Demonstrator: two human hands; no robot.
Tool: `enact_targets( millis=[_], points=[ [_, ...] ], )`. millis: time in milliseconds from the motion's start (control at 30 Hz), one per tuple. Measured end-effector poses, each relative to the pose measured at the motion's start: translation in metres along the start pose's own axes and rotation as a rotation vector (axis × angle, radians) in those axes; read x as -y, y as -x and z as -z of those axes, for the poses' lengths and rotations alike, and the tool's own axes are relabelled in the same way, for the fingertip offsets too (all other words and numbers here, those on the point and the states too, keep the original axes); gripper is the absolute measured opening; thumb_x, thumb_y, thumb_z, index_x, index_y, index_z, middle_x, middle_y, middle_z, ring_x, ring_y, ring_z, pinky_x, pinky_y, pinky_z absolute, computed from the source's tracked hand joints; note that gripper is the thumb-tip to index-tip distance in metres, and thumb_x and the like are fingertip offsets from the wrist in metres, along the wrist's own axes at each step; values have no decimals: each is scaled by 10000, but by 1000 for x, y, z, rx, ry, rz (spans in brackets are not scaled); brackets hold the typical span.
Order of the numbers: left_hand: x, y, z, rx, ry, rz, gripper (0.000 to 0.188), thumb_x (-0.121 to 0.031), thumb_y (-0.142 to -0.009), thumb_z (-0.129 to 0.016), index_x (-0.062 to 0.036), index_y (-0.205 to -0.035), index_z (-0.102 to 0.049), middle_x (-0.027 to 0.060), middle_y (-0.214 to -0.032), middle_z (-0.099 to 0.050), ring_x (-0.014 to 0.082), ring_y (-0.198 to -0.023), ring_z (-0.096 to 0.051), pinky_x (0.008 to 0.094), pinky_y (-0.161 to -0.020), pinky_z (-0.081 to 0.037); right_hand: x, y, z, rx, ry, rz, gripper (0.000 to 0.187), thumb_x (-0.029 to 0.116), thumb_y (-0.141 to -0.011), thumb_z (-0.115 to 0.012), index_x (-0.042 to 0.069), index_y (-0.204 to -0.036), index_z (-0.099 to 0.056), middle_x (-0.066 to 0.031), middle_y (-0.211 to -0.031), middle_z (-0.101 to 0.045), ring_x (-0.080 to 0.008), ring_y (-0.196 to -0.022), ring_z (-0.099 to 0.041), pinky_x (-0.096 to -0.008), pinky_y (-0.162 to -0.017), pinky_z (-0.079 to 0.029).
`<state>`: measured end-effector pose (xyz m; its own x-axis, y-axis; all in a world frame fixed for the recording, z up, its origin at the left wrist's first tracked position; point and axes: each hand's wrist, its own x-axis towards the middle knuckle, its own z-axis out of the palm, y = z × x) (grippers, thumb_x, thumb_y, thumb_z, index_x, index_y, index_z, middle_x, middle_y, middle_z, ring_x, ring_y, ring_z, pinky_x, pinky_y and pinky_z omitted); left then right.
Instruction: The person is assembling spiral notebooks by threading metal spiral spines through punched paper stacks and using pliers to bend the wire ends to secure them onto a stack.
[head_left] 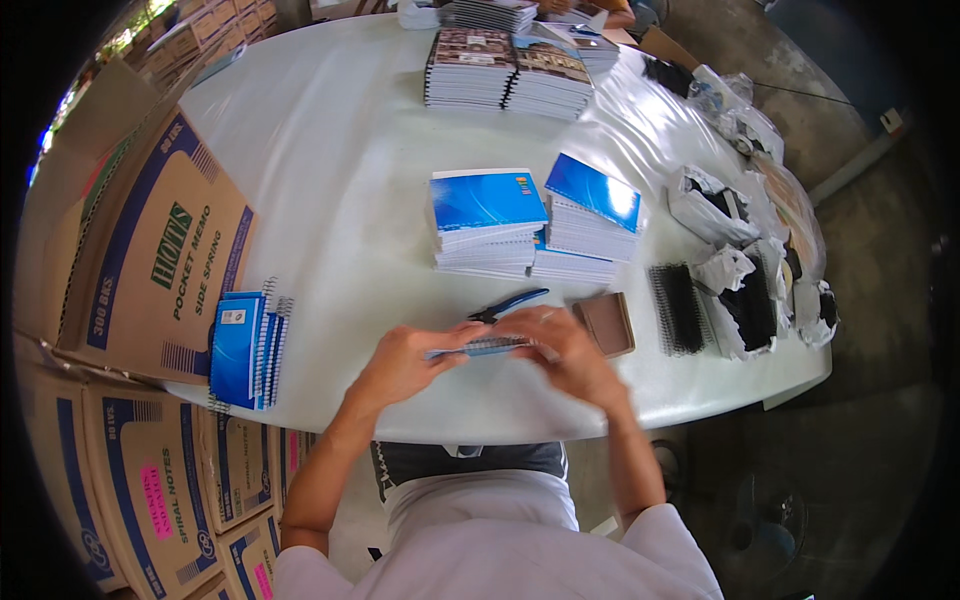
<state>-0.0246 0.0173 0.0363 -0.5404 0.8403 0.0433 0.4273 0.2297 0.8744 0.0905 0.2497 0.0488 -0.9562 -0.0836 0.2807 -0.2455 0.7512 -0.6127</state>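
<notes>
The left hand [412,358] is pinching a small spiral notebook [490,347] near the white table's [340,200] 6 o'clock edge.
The right hand [567,352] is meeting the notebook's 3 o'clock end, blur leaving its grip impossible to tell; around that notebook, blue-handled pliers [522,299] are lying at 1 o'clock, stacked blue-covered notebooks [488,203] are standing beyond them, an open brown box [607,322] and black coils [680,310] are sitting toward 3 o'clock, and blue spiral notebooks [238,345] are lying at 9 o'clock.

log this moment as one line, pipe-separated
left hand: gripping blue spiral notebook | right hand: at notebook's right end, motion-blurred | nearby: blue-handled pliers just beyond, black spiral coils right, stacked blue-covered notebooks farther back
</notes>
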Motion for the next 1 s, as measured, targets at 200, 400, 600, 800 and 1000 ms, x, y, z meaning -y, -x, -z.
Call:
enact_targets(
  millis=[200, 400, 600, 800, 1000],
  points=[
    [9, -6, 13, 192, 159, -96, 485, 3, -829, -706, -164, -1280, -643, 55, -1242, -669, 239, -1228, -592, 355, -1048, -479, -61, 39, 87, 333, 409, -261, 645, 75, -626, -857, 197, -1218, -632, -118, -1389, -529, -354, -1282, -486, -473, -1069, -388],
    [6, 8, 3, -27, 172, -112, 702, 12, -767, -766, -131, -1405, -512, 61, -1363, -595, 261, -1285, -545, 355, -1068, -458, -56, 14, 104, 313, -205, -247, 602, 375, -736, -816, 133, -1267, -667, -182, -1194, -651, -350, -1169, -566, -426, -998, -439],
    [17, 15, -17, -322, 251, -16, 1067, -19, -679, -846, -134, -1553, -245, 145, -1386, -573, 278, -1276, -557, 387, -1045, -459, -20, -52, 30, 638, -454, 13, 527, 460, -885, -683, 118, -1285, -658, -159, -1206, -672, -291, -1095, -622, -371, -940, -469],
    [33, 14, -23, -377, 227, -76, 1034, -46, -690, -838, -124, -1545, -262, 185, -1350, -589, 271, -1288, -545, 344, -1024, -472, -13, -66, 19, 692, -463, -60, 540, 466, -879, -667, 92, -1269, -667, -151, -1142, -688, -273, -1018, -638, -354, -871, -481],
    [31, 9, -26, -353, 297, -44, 1066, -11, -708, -829, -158, -1567, -214, 186, -1387, -559, 252, -1319, -509, 342, -1043, -451, -8, -70, 20, 670, -410, -61, 534, 457, -876, -672, 82, -1258, -672, -136, -1119, -688, -256, -984, -644, -344, -849, -484]
  ],
)
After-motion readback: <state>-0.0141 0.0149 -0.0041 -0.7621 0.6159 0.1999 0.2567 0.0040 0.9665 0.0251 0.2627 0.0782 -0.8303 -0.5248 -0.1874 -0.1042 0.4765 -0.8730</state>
